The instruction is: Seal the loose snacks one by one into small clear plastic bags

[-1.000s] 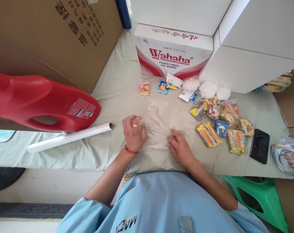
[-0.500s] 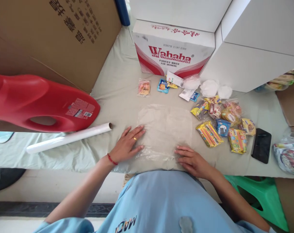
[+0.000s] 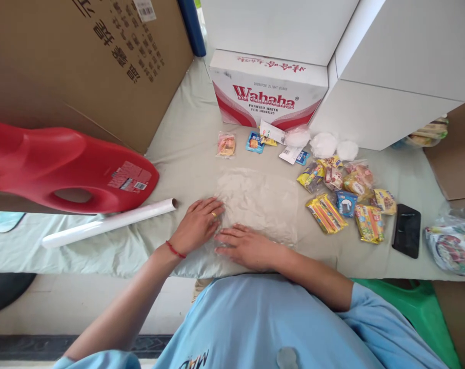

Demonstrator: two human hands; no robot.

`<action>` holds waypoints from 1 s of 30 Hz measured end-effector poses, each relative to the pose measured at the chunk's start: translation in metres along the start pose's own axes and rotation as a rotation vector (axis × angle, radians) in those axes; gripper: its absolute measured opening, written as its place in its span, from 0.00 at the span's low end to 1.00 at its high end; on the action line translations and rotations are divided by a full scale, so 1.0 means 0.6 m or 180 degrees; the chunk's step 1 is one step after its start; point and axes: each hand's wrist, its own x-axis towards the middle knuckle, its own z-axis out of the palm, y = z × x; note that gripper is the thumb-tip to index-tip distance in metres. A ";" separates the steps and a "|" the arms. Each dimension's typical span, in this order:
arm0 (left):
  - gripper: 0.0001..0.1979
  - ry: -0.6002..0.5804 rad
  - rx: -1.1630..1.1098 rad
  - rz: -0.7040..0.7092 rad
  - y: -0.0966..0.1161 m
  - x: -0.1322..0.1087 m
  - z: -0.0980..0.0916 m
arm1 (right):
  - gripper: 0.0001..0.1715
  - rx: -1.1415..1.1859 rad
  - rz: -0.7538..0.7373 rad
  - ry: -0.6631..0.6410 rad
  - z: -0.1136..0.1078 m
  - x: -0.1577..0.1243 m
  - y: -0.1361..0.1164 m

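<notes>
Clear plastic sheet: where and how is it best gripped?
Probably pinch the clear plastic sheet at its far-right corner, from the right: it lies nearly flat, that corner uncovered, with left hand and right hand at its near-left part.

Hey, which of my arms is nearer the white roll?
Left. Your left arm lies to the right of the white roll and closer to you; your right arm lies farther right.
</notes>
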 end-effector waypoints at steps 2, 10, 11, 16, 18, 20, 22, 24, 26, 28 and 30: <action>0.18 0.0120 0.0008 -0.0059 -0.006 0.003 -0.011 | 0.23 -0.0072 0.0006 -0.0020 0.019 -0.003 -0.004; 0.19 0.0632 -0.0398 -0.0135 0.143 0.052 -0.031 | 0.21 0.0197 0.0114 -0.0006 0.025 0.001 -0.002; 0.19 0.0576 -0.0523 -0.0024 0.159 0.060 -0.020 | 0.20 0.0207 0.0164 -0.0025 0.025 0.004 -0.003; 0.23 0.0715 -0.0077 -0.0441 0.117 0.081 0.047 | 0.20 0.0399 0.0183 -0.0023 0.013 -0.011 -0.018; 0.25 0.0670 0.0076 -0.0458 0.079 0.076 0.067 | 0.18 0.0650 0.0124 -0.0100 -0.010 -0.032 -0.013; 0.28 0.0584 0.0189 -0.0358 0.055 0.068 0.078 | 0.18 0.0943 0.0179 -0.0066 -0.049 -0.054 0.011; 0.30 0.0543 0.0271 -0.0311 0.048 0.060 0.083 | 0.19 0.1005 0.0634 0.0266 -0.100 -0.072 0.060; 0.30 0.0532 0.0320 -0.0325 0.052 0.058 0.084 | 0.19 0.0496 0.1498 0.0659 -0.154 -0.077 0.127; 0.30 0.0506 0.0359 -0.0346 0.057 0.059 0.083 | 0.19 -0.0098 0.2237 0.0680 -0.201 -0.067 0.199; 0.31 0.0456 0.0423 -0.0370 0.060 0.062 0.082 | 0.19 -0.0630 0.2580 0.0479 -0.234 -0.044 0.260; 0.30 0.0381 0.0532 -0.0409 0.061 0.063 0.080 | 0.19 -0.1060 0.2764 0.0309 -0.250 -0.012 0.303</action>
